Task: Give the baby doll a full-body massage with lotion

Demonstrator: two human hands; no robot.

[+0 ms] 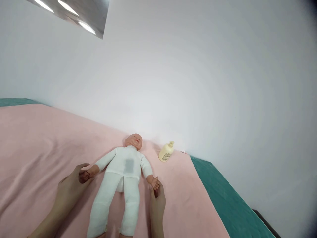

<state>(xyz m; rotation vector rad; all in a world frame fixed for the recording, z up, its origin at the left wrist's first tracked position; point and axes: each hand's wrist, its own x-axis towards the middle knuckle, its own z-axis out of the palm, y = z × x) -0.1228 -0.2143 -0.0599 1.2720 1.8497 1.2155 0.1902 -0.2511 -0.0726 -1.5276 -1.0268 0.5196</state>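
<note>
A baby doll [123,165] in white clothing lies on its back on a pink cloth [183,195], its head toward the wall and its arms spread. At the left, my left hand [76,180] is closed round the doll's hand on that side. My right hand [158,195] has its thumb and fingers on the doll's other hand, whose small fingers show above mine. A pale yellow pump bottle [166,152] stands to the right of the doll's head, touched by neither hand.
Green surface [223,191] shows beyond the pink cloth at the right, and another strip at the far left. A white wall [185,82] rises behind. A dark edge [264,221] is at the lower right.
</note>
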